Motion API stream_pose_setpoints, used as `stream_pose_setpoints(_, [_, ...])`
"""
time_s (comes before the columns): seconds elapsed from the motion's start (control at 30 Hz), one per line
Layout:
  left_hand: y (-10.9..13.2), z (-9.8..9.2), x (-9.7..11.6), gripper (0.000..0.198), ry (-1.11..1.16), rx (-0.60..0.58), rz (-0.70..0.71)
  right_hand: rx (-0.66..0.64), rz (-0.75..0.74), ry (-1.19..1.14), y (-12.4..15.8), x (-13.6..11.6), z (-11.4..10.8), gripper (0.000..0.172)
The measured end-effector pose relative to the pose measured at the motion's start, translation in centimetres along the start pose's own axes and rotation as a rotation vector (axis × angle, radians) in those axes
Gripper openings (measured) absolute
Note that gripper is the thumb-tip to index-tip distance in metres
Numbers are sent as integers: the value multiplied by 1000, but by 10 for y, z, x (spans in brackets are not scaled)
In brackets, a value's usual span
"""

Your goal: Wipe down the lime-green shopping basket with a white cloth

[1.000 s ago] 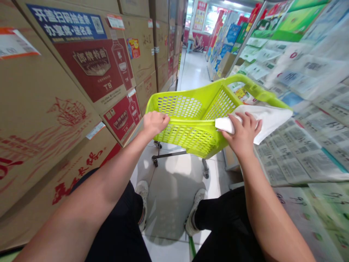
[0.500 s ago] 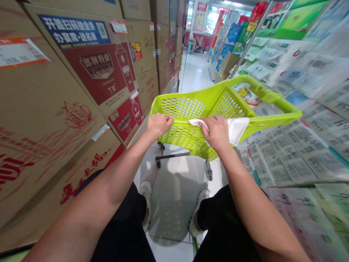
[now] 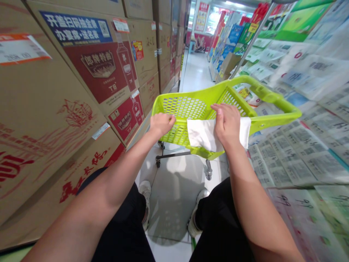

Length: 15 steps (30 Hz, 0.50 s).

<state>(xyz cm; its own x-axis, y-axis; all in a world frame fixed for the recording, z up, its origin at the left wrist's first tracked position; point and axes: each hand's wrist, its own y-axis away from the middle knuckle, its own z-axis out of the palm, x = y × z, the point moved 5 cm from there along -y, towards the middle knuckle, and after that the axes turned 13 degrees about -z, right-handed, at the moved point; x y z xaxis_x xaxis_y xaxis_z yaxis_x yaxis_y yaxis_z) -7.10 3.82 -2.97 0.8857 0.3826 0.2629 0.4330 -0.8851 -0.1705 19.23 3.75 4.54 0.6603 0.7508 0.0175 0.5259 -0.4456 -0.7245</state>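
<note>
- Cloth point(image 3: 202, 134), white and flat, is hanging over the near rim of the lime-green shopping cart point(image 3: 174, 134) at the centre of the frame, its long axis running left to right along that rim.
- Right hand point(image 3: 229, 123) is lying directly on the cloth, right of its middle, so it is the nearer hand; its fingers are reaching over the rim towards the upper left, loosely straightened rather than clenched.
- Left hand point(image 3: 162, 123) is gripping the same rim at the cart's left end, curled into a fist; the cloth is lying just to its right, a short bare stretch of rim separating them.
- The cart is standing crosswise, its handle point(image 3: 268, 96) pointing to the right of the frame and its castor point(image 3: 208, 174) resting on the tiled floor point(image 3: 169, 203).
- Bottle-printed liquor cartons point(image 3: 98, 72) are filling the left of the frame; plastic-wrapped packs point(image 3: 280, 151) are lining the right.
- White shoes point(image 3: 145, 193) are standing below the cart, lower centre.
</note>
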Motion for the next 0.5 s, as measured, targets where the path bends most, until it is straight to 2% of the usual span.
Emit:
stream_pose_setpoints(0.13, [4,-2,1,64,-1,1,7,-274,29,149,6,8,21,51])
stream_pose_setpoints(0.2, [7,-3,2,65,-5,8,-3,-343,35,220,8,2,35,51])
stream_pose_setpoints(0.4, [6,-1,3,65,-1,29,-38,-326,-48,192,2,-54,77,45])
stream_pose_setpoints(0.5, [2,0,-2,72,24,-9,-45,-316,-56,162,1,-67,86,44])
